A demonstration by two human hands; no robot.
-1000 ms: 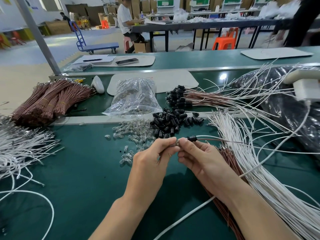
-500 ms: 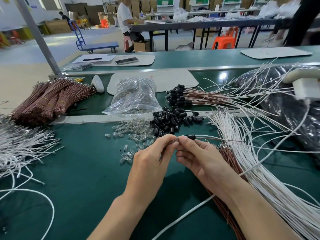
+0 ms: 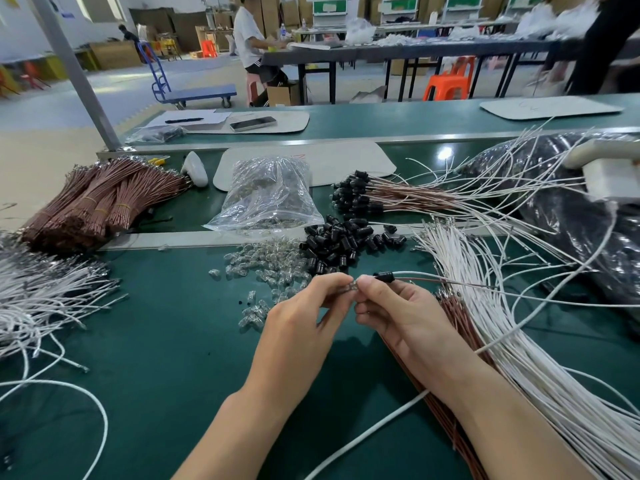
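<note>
The green bench (image 3: pixel 156 341) is carrying heaps of white wires (image 3: pixel 502 341), black sockets (image 3: pixel 332 244) and clear bulbs (image 3: pixel 270 268), all lying within easy reach. Just above it, the right hand (image 3: pixel 405 317) is pinching a wired black socket (image 3: pixel 382 276) steady, while the fingers of the left hand (image 3: pixel 301 327) are gripping a tiny bulb (image 3: pixel 349 288) at its mouth, seemingly to seat it.

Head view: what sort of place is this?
Probably a factory assembly hall: bundled brown wires, a pile of black sockets and loose clear bulbs lie on a green workbench.
</note>
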